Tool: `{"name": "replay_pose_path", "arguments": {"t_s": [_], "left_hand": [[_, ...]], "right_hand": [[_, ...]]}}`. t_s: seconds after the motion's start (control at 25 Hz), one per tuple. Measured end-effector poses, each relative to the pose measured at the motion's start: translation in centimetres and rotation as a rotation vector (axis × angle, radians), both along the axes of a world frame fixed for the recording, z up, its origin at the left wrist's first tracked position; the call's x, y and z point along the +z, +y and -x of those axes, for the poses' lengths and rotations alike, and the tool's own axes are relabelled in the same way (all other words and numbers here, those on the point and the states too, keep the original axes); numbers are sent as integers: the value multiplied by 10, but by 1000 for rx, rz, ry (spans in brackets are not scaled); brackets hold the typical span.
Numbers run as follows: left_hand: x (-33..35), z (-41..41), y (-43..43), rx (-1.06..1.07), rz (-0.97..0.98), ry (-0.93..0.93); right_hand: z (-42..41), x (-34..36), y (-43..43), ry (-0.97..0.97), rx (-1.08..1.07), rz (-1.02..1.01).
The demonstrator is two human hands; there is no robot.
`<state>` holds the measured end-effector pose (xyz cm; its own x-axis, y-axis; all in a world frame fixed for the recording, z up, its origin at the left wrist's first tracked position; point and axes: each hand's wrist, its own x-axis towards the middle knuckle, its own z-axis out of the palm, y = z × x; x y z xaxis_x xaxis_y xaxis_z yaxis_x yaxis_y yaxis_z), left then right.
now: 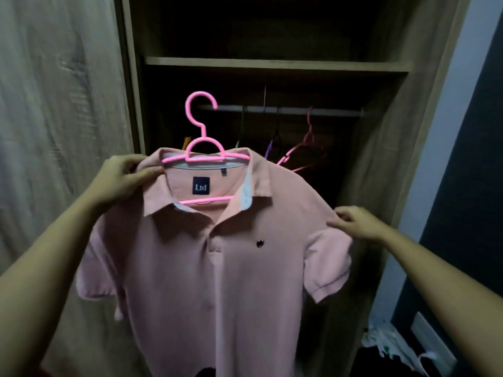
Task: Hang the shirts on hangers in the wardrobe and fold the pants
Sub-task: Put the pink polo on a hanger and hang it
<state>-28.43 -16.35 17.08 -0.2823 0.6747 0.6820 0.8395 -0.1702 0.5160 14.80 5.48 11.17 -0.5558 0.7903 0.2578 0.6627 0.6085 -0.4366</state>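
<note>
Wardrobe door [54, 104], pale wood grain, at far left. Left hand [122, 178]: fingers curled, thumb on the front, gripping the left side of the collar of a pink polo shirt [217, 268]. The shirt is held up between the two hands in front of the open wardrobe, front facing the camera, dark label inside the neck, small dark emblem on the chest. Pink hanger [202, 148]: inside the neck opening, hook upright, tip level with the left end of the rail [285, 110]; contact with the rail cannot be told. Spare hangers [299, 151]: on the rail behind the shirt, below a shelf [272, 63]. Right hand [356, 223]: fingertips drawn together, pinching the shoulder seam above the sleeve. Heap of clothes [386, 341]: low at right.
</note>
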Motion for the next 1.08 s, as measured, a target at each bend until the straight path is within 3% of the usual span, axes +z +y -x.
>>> {"name": "replay_pose_path", "arguments": {"t_s": [0.12, 0.2, 0.28, 0.36, 0.48, 0.6, 0.68, 0.8, 0.88, 1.0, 1.08], "left_hand": [[0, 6, -6, 60, -20, -23], [5, 2, -8, 71, -41, -19], [10, -2, -8, 113, -45, 24], [14, -5, -11, 154, -21, 54], [11, -10, -19, 197, 19, 69], [-4, -25, -25, 217, 61, 63], [-20, -36, -26, 212, 97, 50], [-36, -45, -32, 187, 159, 30], [-39, -47, -37, 232, 169, 10], [-37, -50, -49, 255, 251, -28], [-31, -54, -59, 16, 422, -290]], "right_hand": [[-3, -2, 2, 232, -108, -77], [10, -4, -2, 278, -105, -47], [18, -19, -3, 228, -168, -42], [15, -29, -7, 33, -330, -219], [19, -23, -8, 39, -448, -472], [60, 4, -6, 200, -300, -468], [103, 26, -16, 319, -57, -462], [165, 49, -34, 159, 277, -472], [190, 53, -35, 15, 392, -333], [214, 45, -32, 93, 540, -154], [228, 40, -30, 139, 575, -165]]}}
